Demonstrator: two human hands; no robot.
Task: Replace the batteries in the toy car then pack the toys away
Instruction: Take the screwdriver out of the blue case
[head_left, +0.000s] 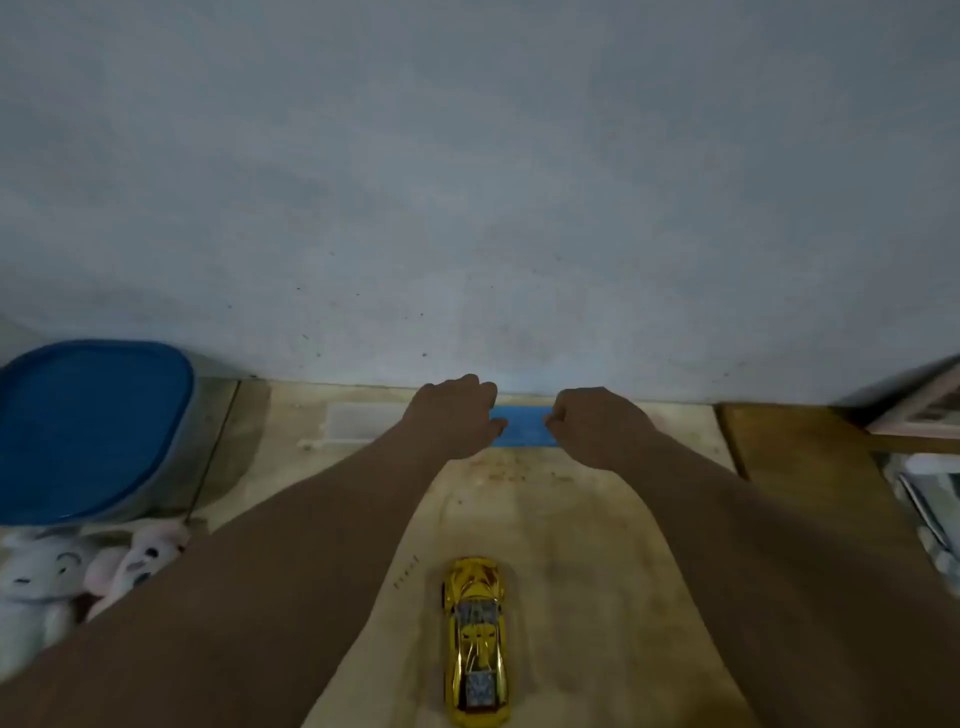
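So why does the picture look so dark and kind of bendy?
In the head view the light is dim and bluish; the gold toy car catches a little shine; the wide lens bows the wall's bottom edge and stretches both arms; the plush bunnies at the left edge look soft and blurry.

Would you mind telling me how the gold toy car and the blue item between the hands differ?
The gold toy car is shiny and lies untouched near the person; the blue item is matte and flat, far back by the wall. The left hand and right hand flank the blue item, not the car. Both rest on the wooden table.
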